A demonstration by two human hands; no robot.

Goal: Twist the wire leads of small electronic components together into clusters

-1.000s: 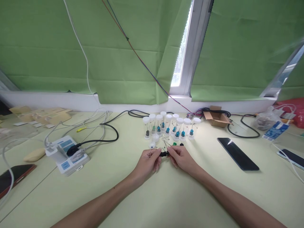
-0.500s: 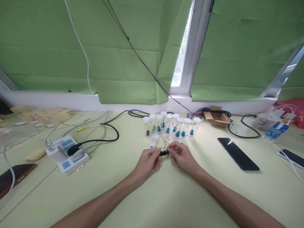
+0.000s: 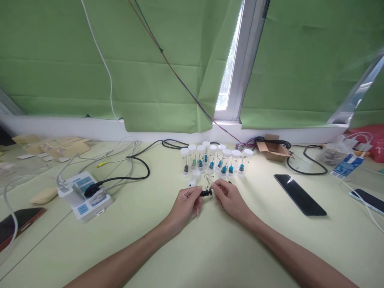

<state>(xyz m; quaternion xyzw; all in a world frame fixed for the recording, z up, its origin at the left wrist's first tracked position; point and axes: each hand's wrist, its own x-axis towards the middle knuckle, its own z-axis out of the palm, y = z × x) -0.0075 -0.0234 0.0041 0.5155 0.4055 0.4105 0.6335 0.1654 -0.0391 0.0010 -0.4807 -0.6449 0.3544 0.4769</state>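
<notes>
My left hand [image 3: 189, 202] is closed on a small black cylindrical part [image 3: 205, 193] whose right end flares into a rounded knob. A thin pale cord [image 3: 184, 195] loops across the left fingers. Close by that knob end, the fingertips of my right hand [image 3: 227, 196] are pinched together; what lies between them is too small to make out. Just beyond the hands lie several thin metal pins [image 3: 208, 178] and a small white cap [image 3: 192, 183]. Behind these stand several clear tubes with white lids [image 3: 212, 159], most holding blue pieces.
A white power strip [image 3: 87, 196] with plugs and cables stands on the left. To the right lie a black phone [image 3: 300, 195] and another phone [image 3: 367, 200]. An open cardboard box [image 3: 274, 151] sits at the back, beside coiled black cables [image 3: 309, 168].
My right fingertips have drawn slightly away from the knob end of the black part, so more of it shows. My left hand stays almost in place.
</notes>
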